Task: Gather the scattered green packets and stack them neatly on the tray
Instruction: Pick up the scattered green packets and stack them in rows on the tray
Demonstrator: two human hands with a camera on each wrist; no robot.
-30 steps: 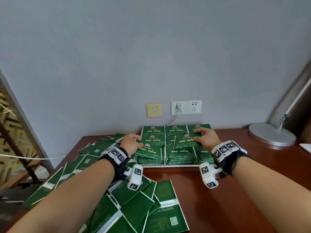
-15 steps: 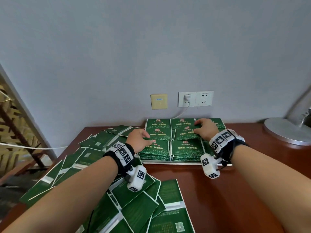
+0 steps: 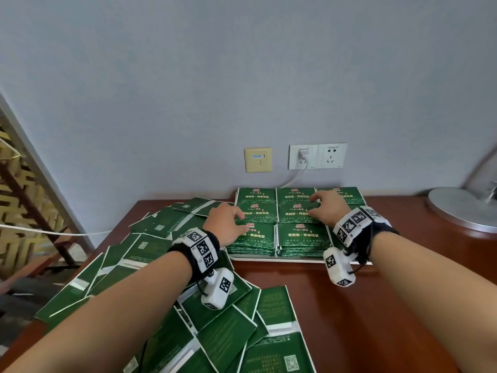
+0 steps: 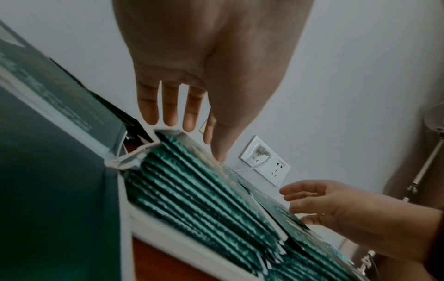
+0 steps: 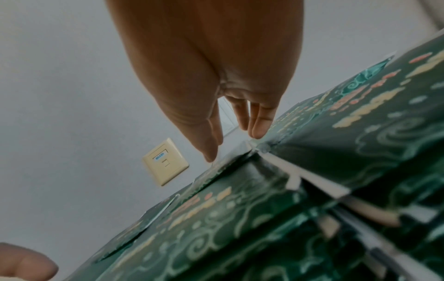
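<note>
Green packets, stacked (image 3: 302,234): neat piles in rows on a white tray (image 3: 274,259) at the back of the worktop, against the wall; printed faces up, gold and red lettering, pale swirl pattern.
Green packets, scattered (image 3: 226,329): loose, overlapping heap across the left and near part of the worktop, plain backs up, white strips and small code squares showing; some reaching the left edge.
Left hand (image 3: 226,224): palm down over the left column of the stacks, fingers (image 4: 168,106) straight and slightly spread, tips at the top packet's edge; nothing pinched.
Right hand (image 3: 329,208): palm down over the middle and right columns, fingers (image 5: 260,121) straight and close together, tips touching the top packets; nothing gripped.
Both wrists: black bands with white blocks bearing black-and-white square markers.
Worktop (image 3: 390,305): glossy reddish-brown wood, bare at right and centre front.
Lamp base (image 3: 462,208): round, silver, far right of the worktop, slanted pole rising from it.
Wall (image 3: 242,76): plain pale grey; beige data socket (image 3: 258,163); white double power outlet (image 3: 317,156) with a white plug and cable.
Far left: gold lattice screen (image 3: 18,184), white cord crossing it.
</note>
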